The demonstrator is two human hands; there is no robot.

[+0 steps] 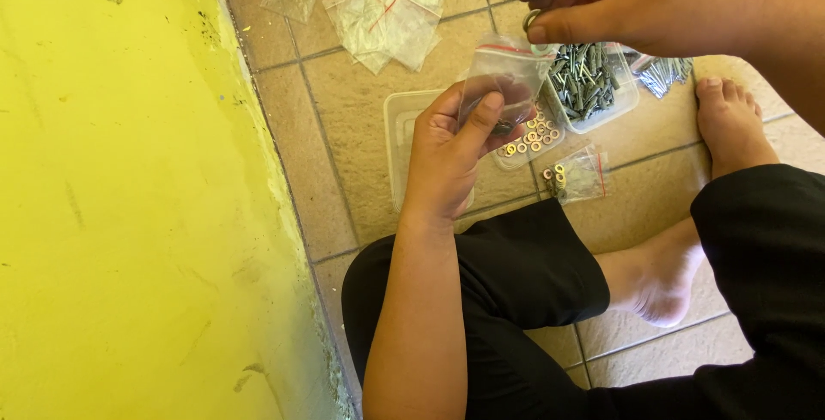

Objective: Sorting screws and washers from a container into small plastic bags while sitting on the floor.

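My left hand (pixel 451 149) holds a small clear zip bag (pixel 509 76) upright, thumb pressed on its front, with a few small parts inside near the bottom. My right hand (pixel 632 3) hovers just above the bag's mouth, pinching a small metal ring washer (pixel 531 21) between thumb and finger. Below the bag sits a clear tray of gold-coloured washers (pixel 534 138). Beside it stands a clear tray of grey screws (pixel 589 81).
A filled small bag (pixel 577 175) lies on the tiled floor near my bare foot (pixel 730 119). Several empty clear bags (pixel 387 3) lie at the top. An empty clear lid (pixel 402 141) sits behind my left hand. A yellow wall (pixel 129 197) fills the left side.
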